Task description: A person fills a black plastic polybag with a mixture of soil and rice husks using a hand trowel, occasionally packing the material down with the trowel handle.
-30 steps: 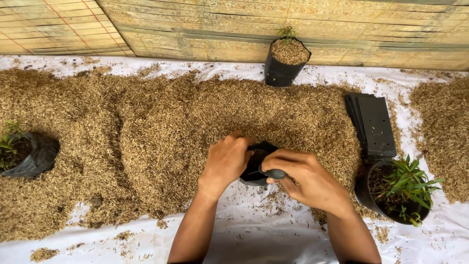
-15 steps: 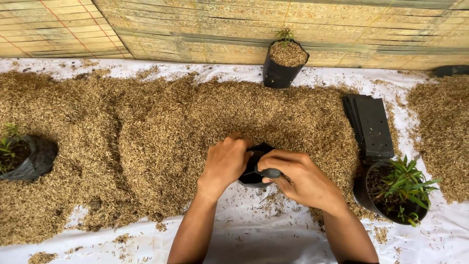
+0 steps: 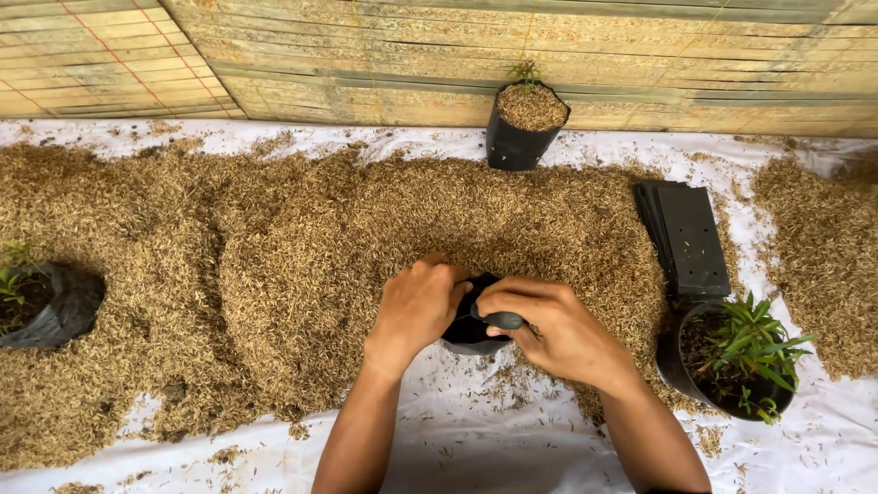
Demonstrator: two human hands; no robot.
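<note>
Item: small black grow bag (image 3: 468,331), sitting at near edge of the husk pile (image 3: 302,274), centre of view, mouth being held open betw. both hands; contents not visible.
Left hand (image 3: 419,306): closing on bag's left rim, fingers curling over the top.
Right hand (image 3: 549,327): pinching bag's right rim, thumb and forefinger gripping a rolled bit of the black plastic.
Husk pile: tan, loose, spreading across most of the surface w/ bag pressing into its front slope.
White sheet (image 3: 494,448): covering surface, showing bare in front of the forearms (stray husks scattered on it).
R side: stack of flat black bags (image 3: 688,240) lying just behind a filled bag w/ green leafy seedling (image 3: 732,359).
Far edge: filled black bag w/ small sprout (image 3: 523,123), standing upright by the bamboo-slat wall (image 3: 549,46).
L edge: another black bag w/ seedling (image 3: 41,302), leaning, partly cut off.
</note>
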